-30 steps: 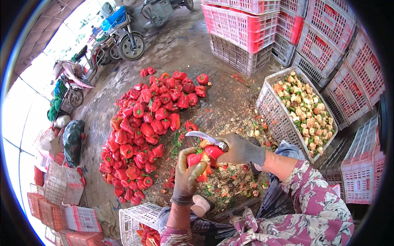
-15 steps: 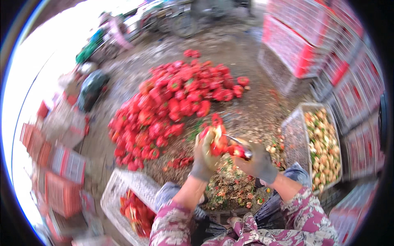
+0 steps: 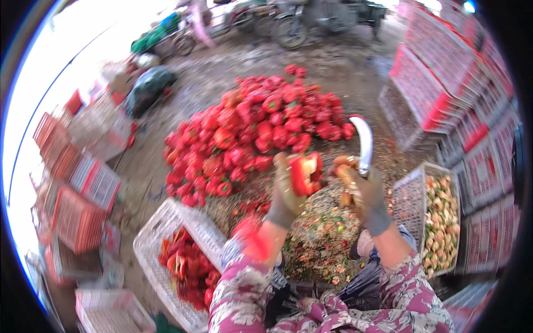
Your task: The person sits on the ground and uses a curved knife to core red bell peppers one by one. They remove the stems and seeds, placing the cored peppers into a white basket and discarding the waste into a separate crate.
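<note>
My gloved left hand (image 3: 287, 191) is closed on a red bell pepper (image 3: 301, 176), cut open with its pale inside showing toward the right. My gloved right hand (image 3: 363, 194) grips a curved knife (image 3: 364, 139) by its brown handle, the bright blade pointing up and away from me. A small gap separates knife hand and pepper. Over my left forearm a red pepper piece (image 3: 254, 240) shows as a blur. Beyond my hands lies a big heap of whole red peppers (image 3: 244, 133) on the ground.
At my left a white crate (image 3: 150, 247) holds red pepper pieces (image 3: 191, 272). At my right another crate (image 3: 408, 202) holds pale pepper cores (image 3: 441, 222). Scraps (image 3: 322, 233) litter the ground between my feet. Stacked crates (image 3: 433, 83) stand far right; motorbikes (image 3: 288, 30) stand behind.
Knife and pepper were together; now they are apart, with the blade raised upright. A blurred red piece has appeared over my left forearm. The whole view has shifted.
</note>
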Available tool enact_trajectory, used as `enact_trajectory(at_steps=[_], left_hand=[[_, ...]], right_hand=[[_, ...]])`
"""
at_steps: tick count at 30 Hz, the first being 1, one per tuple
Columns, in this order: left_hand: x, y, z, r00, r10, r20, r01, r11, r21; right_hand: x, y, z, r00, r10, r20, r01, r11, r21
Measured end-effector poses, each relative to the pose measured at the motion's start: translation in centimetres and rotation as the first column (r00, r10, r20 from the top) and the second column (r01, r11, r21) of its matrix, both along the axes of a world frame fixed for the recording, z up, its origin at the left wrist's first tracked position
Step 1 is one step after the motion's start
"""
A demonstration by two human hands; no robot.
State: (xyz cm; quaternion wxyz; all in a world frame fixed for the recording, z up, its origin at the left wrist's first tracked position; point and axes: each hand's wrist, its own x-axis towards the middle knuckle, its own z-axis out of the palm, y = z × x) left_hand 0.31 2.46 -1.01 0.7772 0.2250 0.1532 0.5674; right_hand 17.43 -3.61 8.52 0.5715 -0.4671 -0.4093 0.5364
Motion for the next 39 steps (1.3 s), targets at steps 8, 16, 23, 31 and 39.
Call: enact_trajectory(at_steps=[8,16,23,31,39], left_hand=[[2.0,-2.4,3.1,0.62,0.461,-0.635,0.027,0.797,0.604],[4.4,-4.1,5.4,0.786,0.085,-0.612,0.186,0.912,0.366],[4.8,-4.0,5.6,0.596,-0.091,-0.798,0.378,0.908,0.179],[5.7,-4.4,5.0,0.535,0.181,-0.825,0.271,0.888,0.371],[6.1,-4.3,3.7,0.618,0.254,-0.744,0.107,0.91,0.4]], right_hand=[[1.9,-0.8,-1.5,0.943,0.124,-0.308,-0.229,0.915,-0.333],[3.4,-1.8,-1.4,0.949,0.219,-0.225,-0.269,0.937,-0.222],[5.6,-2.2,-3.9,0.935,0.327,-0.138,-0.352,0.904,-0.242],[5.4,-2.8,-2.8,0.963,0.239,0.122,-0.211,0.956,-0.204],[4.4,-3.3,-3.1,0.927,0.019,0.375,-0.072,0.989,0.128]])
